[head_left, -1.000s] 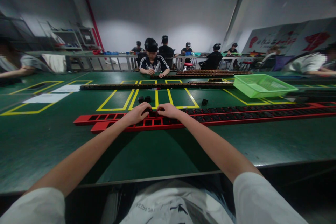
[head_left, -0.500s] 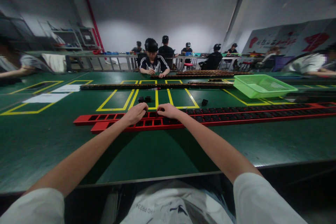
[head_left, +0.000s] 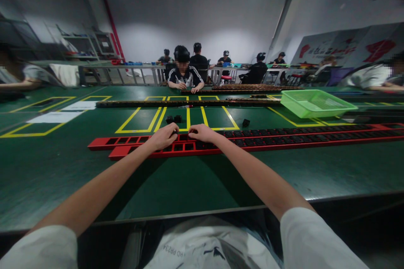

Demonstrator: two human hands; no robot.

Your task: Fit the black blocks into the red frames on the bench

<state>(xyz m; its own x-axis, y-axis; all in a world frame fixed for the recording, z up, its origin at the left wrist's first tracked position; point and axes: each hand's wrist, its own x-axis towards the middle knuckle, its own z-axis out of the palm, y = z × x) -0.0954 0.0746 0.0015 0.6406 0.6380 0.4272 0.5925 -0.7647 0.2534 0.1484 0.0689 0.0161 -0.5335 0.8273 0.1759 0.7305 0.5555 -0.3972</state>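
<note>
My left hand [head_left: 164, 135] is closed, its fingertips pinching a small dark piece that shows only in part, probably like the black blocks nearby. Facing it, my right hand [head_left: 202, 133] has its fingers curled together; what they hold, if anything, is hidden. Both hands are over two long red strips [head_left: 117, 153] with rows of square openings. Left of my hands the openings are unfilled, while black square inserts [head_left: 249, 141] fill them to the right. Two black blocks [head_left: 173, 119] lie just beyond my left hand, and another black block [head_left: 245, 122] lies farther right.
A light green basket [head_left: 318, 104] stands at the back right. Long dark strips [head_left: 142, 104] run across the green table [head_left: 151, 189]. White sheets [head_left: 57, 117] lie at the left. A co-worker [head_left: 185, 75] sits opposite, others at the sides and behind.
Almost nothing differs. Both hands stay at the same spot over the red strips, with only a very slight shift of the fingers.
</note>
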